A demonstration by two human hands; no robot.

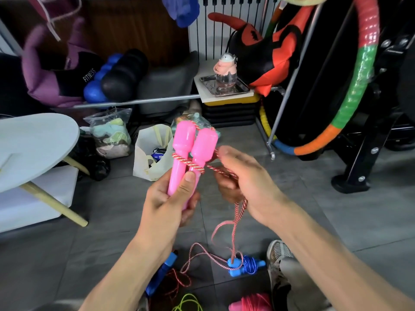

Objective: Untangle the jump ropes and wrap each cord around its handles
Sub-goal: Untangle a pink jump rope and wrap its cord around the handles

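My left hand [170, 203] grips two pink jump-rope handles [193, 151] held side by side and upright. A red-and-white striped cord [190, 162] crosses once around both handles. My right hand [244, 182] pinches that cord just right of the handles, and the slack [235, 223] hangs from it down to the floor. On the floor lie a blue-handled rope wound in blue cord [246, 265], another blue handle [161, 274] with a loose red cord, a neon green cord [187, 303], and a pink handle wound in red cord [253, 303].
A white round table [33, 144] stands at left. A white tote bag [152, 151] and plastic bags sit on the grey tiled floor ahead. A multicoloured hoop [357, 86] leans at right beside a black stand. A shoe [278, 263] is at lower right.
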